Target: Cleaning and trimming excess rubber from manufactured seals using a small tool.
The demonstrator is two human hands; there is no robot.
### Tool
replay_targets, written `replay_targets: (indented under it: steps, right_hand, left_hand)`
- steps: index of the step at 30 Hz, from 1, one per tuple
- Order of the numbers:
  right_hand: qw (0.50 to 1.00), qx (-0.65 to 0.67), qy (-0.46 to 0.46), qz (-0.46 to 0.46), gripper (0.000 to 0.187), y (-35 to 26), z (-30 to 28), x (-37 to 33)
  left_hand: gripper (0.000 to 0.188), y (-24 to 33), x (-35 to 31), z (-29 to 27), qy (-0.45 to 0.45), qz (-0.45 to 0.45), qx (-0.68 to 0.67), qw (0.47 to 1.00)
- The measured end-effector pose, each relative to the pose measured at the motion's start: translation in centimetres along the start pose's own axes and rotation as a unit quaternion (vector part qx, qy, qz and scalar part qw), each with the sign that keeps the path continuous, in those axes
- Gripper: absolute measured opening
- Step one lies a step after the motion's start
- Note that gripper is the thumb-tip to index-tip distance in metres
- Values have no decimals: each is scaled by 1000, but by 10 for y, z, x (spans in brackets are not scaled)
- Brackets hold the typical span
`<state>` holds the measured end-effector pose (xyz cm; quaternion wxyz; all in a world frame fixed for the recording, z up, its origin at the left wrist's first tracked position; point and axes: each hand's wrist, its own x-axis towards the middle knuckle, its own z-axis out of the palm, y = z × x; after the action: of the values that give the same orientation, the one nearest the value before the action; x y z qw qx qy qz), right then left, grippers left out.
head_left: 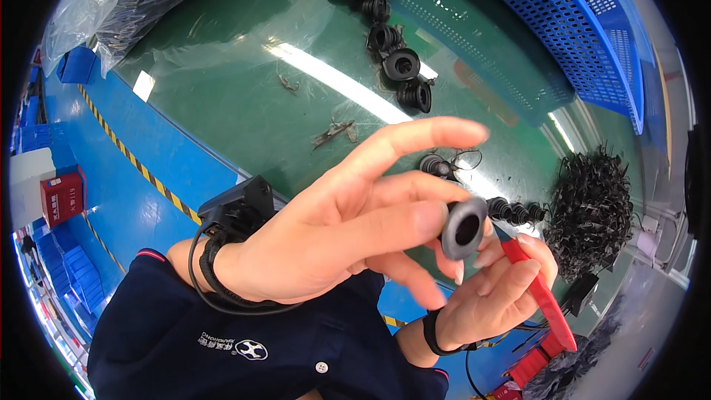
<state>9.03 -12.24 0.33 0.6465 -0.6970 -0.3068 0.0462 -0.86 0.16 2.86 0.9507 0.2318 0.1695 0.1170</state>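
Observation:
My left hand (355,222) is closed, with thumb and fingers pinching a black rubber bellows boot (451,239). The boot's round open end is turned to the right, and its body is mostly hidden by the fingers. Just right of and below it, my right hand (492,300) is closed around a long flat red-handled tool (546,304). The tool slants down to the right, and its working end beside the boot is hard to make out. On the table behind my hands lie small ribbed black rubber boots (511,212) and another boot (435,165).
The green tabletop (244,96) bears a row of black rubber boots (402,65) and some scraps (335,133). A heap of black rubber trimmings (592,211) stands at the right. Blue perforated crates (552,18) line the far right edge. Clear plastic sheeting (92,0) hangs at far left.

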Motion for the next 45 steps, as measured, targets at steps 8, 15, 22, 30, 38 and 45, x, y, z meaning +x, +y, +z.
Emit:
replay_targets:
  steps: [8,15,22,30,38,45]
  right_hand:
    - [999,46,3,-14,33,-4,-1,-2]
    - [977,71,-66,-188,20,-3,1,-2]
    - [963,95,-167,-188,18,-6,3,2]
    - [958,119,-192,-178,17,-4,5,9]
    - [991,69,-84,-83,26,0,-6,15]
    - [987,151,-61,-8,11,-6,-22,21]
  left_hand:
    - [29,1,-1,-5,-11,2,64,998]
    - [27,-3,-5,-13,-63,40,79,994]
    - [27,-6,-9,-13,-61,20,62,996]
    - [24,-1,-5,-15,-81,38,63,994]
    - [32,57,36,13,7,168,337,926]
    - [29,187,124,71,-58,450,605,655]
